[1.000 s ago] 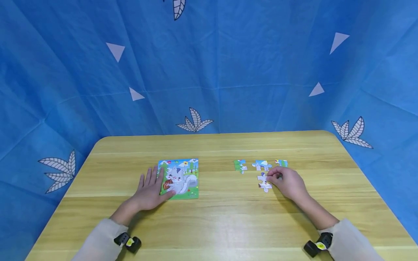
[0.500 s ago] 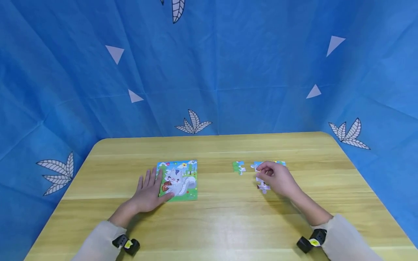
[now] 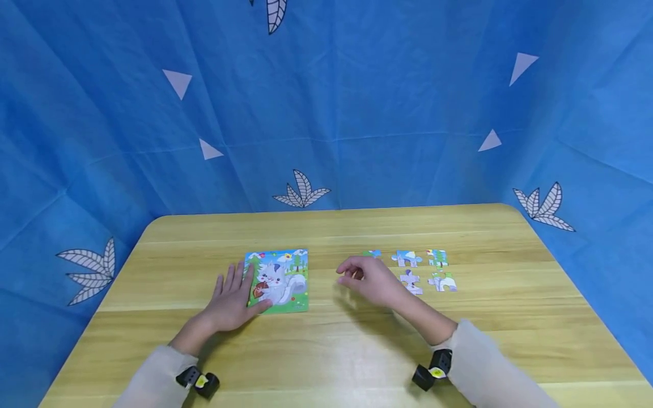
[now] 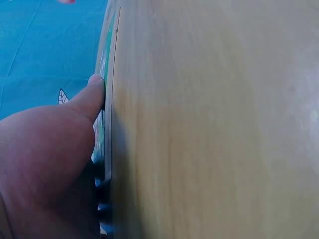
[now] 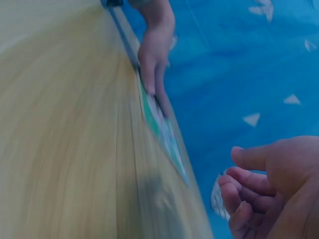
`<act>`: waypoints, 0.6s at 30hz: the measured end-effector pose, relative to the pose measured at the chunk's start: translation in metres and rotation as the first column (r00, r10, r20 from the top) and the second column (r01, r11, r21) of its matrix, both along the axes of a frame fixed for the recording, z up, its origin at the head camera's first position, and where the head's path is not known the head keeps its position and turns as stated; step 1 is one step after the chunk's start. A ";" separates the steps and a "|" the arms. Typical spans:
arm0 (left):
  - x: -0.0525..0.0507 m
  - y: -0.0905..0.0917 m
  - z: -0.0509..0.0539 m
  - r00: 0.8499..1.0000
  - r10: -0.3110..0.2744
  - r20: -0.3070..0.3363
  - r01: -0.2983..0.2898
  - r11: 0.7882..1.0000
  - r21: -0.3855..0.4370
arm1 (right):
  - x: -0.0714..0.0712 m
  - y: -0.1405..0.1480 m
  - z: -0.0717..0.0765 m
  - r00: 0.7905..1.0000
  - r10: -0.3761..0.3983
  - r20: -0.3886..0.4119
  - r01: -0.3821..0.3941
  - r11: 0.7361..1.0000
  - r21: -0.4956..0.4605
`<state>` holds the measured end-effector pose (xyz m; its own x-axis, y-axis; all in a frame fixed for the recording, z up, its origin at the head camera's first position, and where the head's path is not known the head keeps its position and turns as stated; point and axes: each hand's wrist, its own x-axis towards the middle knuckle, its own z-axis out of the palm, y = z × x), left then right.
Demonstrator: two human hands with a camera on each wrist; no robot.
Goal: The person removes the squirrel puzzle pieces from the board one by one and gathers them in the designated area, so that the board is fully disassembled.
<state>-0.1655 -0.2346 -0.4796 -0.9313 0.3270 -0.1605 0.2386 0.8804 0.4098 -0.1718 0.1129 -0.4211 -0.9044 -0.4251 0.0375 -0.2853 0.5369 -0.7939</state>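
On the left of the table in the head view lies a square picture puzzle board (image 3: 283, 292) with a grey-white squirrel. My left hand (image 3: 229, 306) rests on its left part, fingers straight; the left wrist view shows the thumb (image 4: 89, 99) at the board's edge. My right hand (image 3: 374, 283) hovers above the table, fingers loosely curled and holding nothing. It mostly hides a green-blue jigsaw piece (image 3: 374, 253). To its right lie a cloud piece (image 3: 407, 258), a tree piece (image 3: 439, 257), a squirrel piece (image 3: 410, 282) and a green-white piece (image 3: 442, 281).
The wooden table (image 3: 316, 357) has a far edge beyond the pieces. A blue patterned curtain (image 3: 336, 102) hangs behind it and at both sides. A small black device is strapped to each wrist.
My right hand has released the squirrel piece and moved left, uncovering the green-white piece. The squirrel piece sits slightly nearer the cloud piece. My left hand stays on the board.
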 end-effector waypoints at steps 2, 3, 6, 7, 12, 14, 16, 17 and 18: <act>0.002 0.003 0.006 1.000 0.002 0.005 -0.002 1.000 0.001 | 0.000 -0.013 0.002 0.999 0.035 -0.008 -0.035 0.999 -0.017; 0.003 0.004 0.010 1.000 0.002 0.010 -0.002 1.000 0.001 | -0.001 -0.020 0.002 0.999 0.048 -0.015 -0.048 0.999 -0.022; 0.005 0.006 0.017 1.000 0.003 0.017 -0.004 1.000 0.012 | -0.004 -0.039 0.001 0.998 0.065 -0.024 -0.066 0.997 -0.037; 0.006 0.007 0.018 1.000 0.003 0.019 -0.004 1.000 0.008 | -0.006 -0.045 0.001 0.997 0.067 -0.023 -0.068 0.997 -0.039; 0.005 0.004 0.012 1.000 0.002 -0.009 -0.002 0.999 0.043 | -0.011 -0.080 0.001 0.996 0.085 -0.004 -0.085 0.995 -0.055; 0.005 0.003 0.011 1.000 0.002 -0.018 -0.001 0.999 0.051 | -0.014 -0.093 0.000 0.996 0.091 -0.006 -0.091 0.994 -0.055; 0.004 0.002 0.009 1.000 -0.001 -0.022 0.003 0.999 0.054 | -0.015 -0.105 -0.002 0.996 0.087 -0.001 -0.087 0.995 -0.045; 0.003 0.002 0.008 1.000 -0.006 -0.023 0.008 0.998 0.055 | -0.016 -0.110 -0.003 0.997 0.080 0.008 -0.079 0.996 -0.039; 0.004 0.002 0.008 1.000 -0.009 -0.023 0.010 0.999 0.048 | -0.017 -0.114 -0.005 0.997 0.070 0.020 -0.069 0.997 -0.032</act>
<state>-0.1619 -0.2321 -0.4714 -0.9314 0.3424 -0.1234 0.2561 0.8575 0.4462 -0.1888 -0.0013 -0.4263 -0.8735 -0.4858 0.0332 -0.3040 0.4909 -0.8165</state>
